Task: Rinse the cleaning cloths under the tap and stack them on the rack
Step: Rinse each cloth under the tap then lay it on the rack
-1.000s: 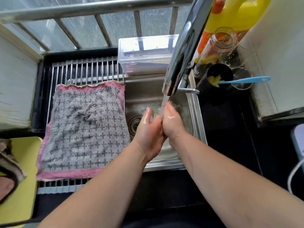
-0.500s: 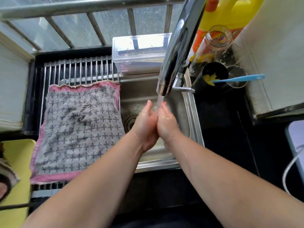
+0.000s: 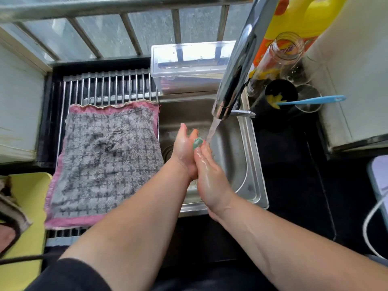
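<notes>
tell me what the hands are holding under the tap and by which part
A small green thing, too small to identify, is pressed between the left hand and the right hand; which part cannot be told.

A clear plastic box with a lid stands on the black counter, just in front of the window bars. To the right of the box and behind it rises a yellow jug with an orange label. A glass jar, open-mouthed and tilted, leans in front of the jug. Nearer than the jar, still right of the box, a black cup holds yellow pieces and a blue-handled tool, whose handle lies across an empty clear glass touching the cup. Far from the box, at the lower left, lies a yellow board. At the far right edge, well apart from the box, a white cable curves over the counter.
</notes>
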